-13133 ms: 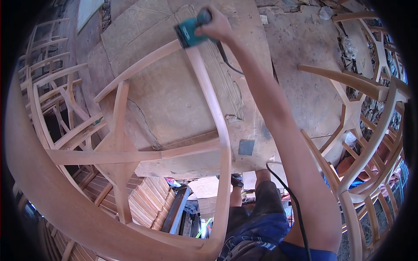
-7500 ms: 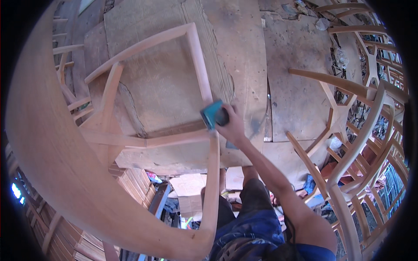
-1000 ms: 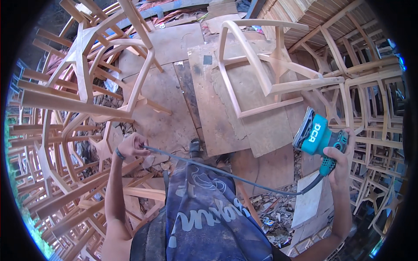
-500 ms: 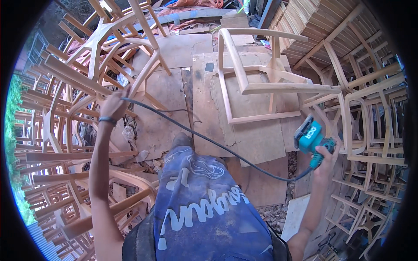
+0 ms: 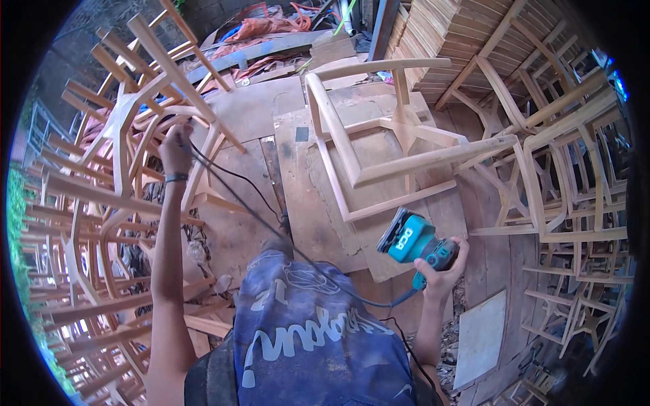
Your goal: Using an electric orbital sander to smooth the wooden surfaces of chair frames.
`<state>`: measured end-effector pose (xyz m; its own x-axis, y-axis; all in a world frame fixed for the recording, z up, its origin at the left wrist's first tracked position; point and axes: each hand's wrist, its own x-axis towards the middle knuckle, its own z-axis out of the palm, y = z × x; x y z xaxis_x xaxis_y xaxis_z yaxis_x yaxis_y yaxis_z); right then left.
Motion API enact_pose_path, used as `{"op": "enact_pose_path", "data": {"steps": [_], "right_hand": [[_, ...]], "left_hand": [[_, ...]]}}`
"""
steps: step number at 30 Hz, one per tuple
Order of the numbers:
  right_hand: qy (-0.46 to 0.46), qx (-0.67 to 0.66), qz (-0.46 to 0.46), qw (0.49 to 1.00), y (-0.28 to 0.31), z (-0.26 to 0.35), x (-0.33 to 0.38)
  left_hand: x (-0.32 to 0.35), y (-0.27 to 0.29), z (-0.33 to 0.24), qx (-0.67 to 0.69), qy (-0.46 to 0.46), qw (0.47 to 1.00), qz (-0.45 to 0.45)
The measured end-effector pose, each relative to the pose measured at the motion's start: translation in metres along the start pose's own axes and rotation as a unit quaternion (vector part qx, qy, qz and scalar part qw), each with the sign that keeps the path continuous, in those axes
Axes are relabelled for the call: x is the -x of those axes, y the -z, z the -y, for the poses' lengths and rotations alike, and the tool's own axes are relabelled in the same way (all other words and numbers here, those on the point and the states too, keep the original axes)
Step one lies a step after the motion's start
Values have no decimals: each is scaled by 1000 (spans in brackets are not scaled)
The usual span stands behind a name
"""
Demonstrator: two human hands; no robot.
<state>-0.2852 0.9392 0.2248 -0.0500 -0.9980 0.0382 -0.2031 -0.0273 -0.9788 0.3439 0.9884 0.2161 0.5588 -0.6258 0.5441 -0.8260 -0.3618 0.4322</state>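
The right hand (image 5: 439, 269) is closed around the grip of a teal and black power sander (image 5: 414, 240), held up in the air at the person's right side, with the flat sanding pad facing the top left and tilted. A black cable (image 5: 271, 227) runs from the back of the sander down past the blue patterned shirt (image 5: 311, 331), then up and left across the floor boards to the left hand (image 5: 176, 150). That left hand is stretched out far to the left with its fingers wrapped around the cable, close against a pale bare-wood chair frame (image 5: 145, 101) in a stack of such frames; a dark band sits on its wrist. Ahead of the person, 1 unfinished wooden chair frame (image 5: 379, 145) lies on its side on plywood sheets (image 5: 318, 216) spread on the floor, just above the sander in the view and apart from it. More bare chair frames (image 5: 575, 176) crowd the right side, and a stack of wooden slats (image 5: 443, 34) stands at the top.
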Motion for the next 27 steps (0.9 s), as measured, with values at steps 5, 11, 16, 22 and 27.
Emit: {"op": "enact_pose_path", "data": {"steps": [5,11,16,22,27], "right_hand": [[148,111,77,980,-95,56,-37],[117,342,169,917,-218,124,-119],[130,427,228,865,-293,114,-170],[74,492,323,805,-343,90,-207],[42,458,310,832,-333,81,-213]], "left_hand": [[-13,-149,152,-94,-62,924,367],[-33,-295,83,-116,-34,623,773],[-71,-375,-13,348,140,798,472],[-85,-457,-56,538,382,715,231],[-93,-478,-42,543,323,717,294]]}}
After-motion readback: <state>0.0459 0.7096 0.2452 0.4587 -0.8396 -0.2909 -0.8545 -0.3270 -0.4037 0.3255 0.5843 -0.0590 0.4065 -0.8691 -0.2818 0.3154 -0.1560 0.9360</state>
